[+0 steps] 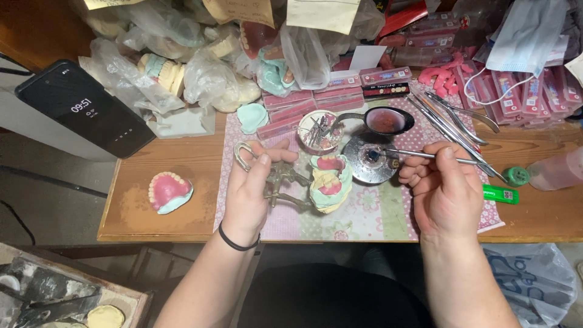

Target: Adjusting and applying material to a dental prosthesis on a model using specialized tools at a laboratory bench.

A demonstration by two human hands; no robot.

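denture model [330, 181] just right of left hand [250, 188], touching its frame.

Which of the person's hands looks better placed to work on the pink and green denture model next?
Probably the right hand: it pinches a thin metal tool, tip at the small burner beside the denture model. The left hand already grips the metal frame carrying the model.

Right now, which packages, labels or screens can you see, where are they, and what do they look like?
Black smartphone with lit screen: far left, slanted.
Flat pink rectangular boxes: stacked behind the mat.
Clear plastic bags holding dental casts: upper left heap.
Beige paper notes: top edge.
Green lighter with label: right of right hand.
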